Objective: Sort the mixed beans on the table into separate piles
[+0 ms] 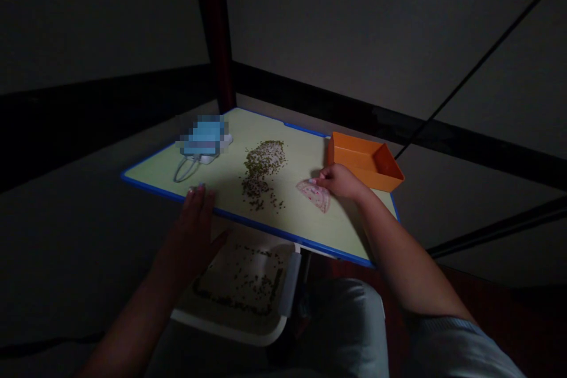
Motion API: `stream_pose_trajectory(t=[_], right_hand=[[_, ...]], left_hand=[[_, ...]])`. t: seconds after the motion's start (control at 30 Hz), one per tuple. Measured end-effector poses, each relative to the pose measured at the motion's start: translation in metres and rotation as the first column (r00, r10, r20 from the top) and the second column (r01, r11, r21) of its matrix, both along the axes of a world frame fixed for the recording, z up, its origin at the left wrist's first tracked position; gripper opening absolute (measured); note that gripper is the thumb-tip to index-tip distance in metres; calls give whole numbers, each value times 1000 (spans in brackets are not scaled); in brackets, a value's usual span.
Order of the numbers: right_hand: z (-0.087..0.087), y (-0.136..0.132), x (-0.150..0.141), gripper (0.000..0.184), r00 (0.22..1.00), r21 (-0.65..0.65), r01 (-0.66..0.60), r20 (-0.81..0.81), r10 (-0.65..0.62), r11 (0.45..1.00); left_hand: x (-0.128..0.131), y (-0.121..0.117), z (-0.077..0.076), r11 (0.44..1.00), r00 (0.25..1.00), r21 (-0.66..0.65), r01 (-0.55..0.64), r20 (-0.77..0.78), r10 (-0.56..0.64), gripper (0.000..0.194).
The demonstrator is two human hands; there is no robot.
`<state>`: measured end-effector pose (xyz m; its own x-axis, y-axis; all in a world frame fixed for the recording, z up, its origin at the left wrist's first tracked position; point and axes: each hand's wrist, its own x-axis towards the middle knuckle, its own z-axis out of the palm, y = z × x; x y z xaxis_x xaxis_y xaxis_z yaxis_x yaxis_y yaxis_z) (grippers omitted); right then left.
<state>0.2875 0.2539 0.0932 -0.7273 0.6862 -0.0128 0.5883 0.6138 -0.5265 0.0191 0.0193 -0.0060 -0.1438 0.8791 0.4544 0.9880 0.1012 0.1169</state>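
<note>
My right hand (337, 181) pinches the edge of a clear pinkish protractor (314, 196) that is at the surface of the pale yellow tabletop (295, 224). To the left of it lies a loose pile of small beans or seeds (266, 159), with green and pale ones at the back and darker ones (257, 189) toward the front. My left hand (197, 224) rests at the table's blue front edge with its fingers stretched out, holding nothing. Below that edge, a white bin (248, 335) has dark grains scattered over its bottom.
An orange open box (363, 156) sits at the back right, beside my right hand. At the left is a blurred blue object (204, 136) on a white base, with a looped cable (179, 170). Walls stand close behind the table. My knee (354, 319) is underneath.
</note>
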Motion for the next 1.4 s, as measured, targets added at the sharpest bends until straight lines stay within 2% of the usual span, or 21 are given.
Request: stream_pose_trajectory(t=[0.27,0.37,0.47,0.53,0.57,0.6,0.63,0.8,0.9,1.07,1.2,1.4], right_hand=[[-8,-7,-6,40,982,-132,-16,-188,-9,991],[-5,-21,-3,42,975,-156,37,-211,-70,987],[-7,-48,4,44,939,-220,112,-295,-175,969],[-14,-67,9,45,878,-303,161,-391,-277,939],[-20,-76,12,44,822,-357,196,-447,-352,913],[-26,-83,14,43,752,-431,218,-498,-432,876],[-31,-89,15,41,650,-497,242,-555,-519,834],[-45,-90,19,40,500,-495,336,-627,-597,801],[-48,-82,18,40,506,-481,358,-620,-599,800],[-55,-75,17,43,539,-419,381,-623,-566,824],[-58,-75,18,43,589,-377,366,-614,-525,851],[-58,-79,19,40,638,-327,351,-603,-480,877]], left_hand=[[-3,1,-7,998,999,54,-32,-7,33,80],[-2,0,-6,998,999,52,-35,6,35,77],[-1,0,-4,997,999,71,-23,26,22,76],[-1,1,-2,996,999,88,-9,34,6,75],[-1,1,0,996,999,92,-2,39,-2,74],[0,1,1,996,999,92,5,45,-9,74],[0,0,2,996,999,90,12,52,-17,74],[-2,1,5,993,995,105,60,73,-68,75],[-4,4,2,984,990,145,102,86,-116,76],[-6,9,-7,986,991,147,76,101,-91,75],[-7,6,-8,978,993,186,93,54,-104,74],[-6,3,-7,993,999,116,38,13,-40,73]])
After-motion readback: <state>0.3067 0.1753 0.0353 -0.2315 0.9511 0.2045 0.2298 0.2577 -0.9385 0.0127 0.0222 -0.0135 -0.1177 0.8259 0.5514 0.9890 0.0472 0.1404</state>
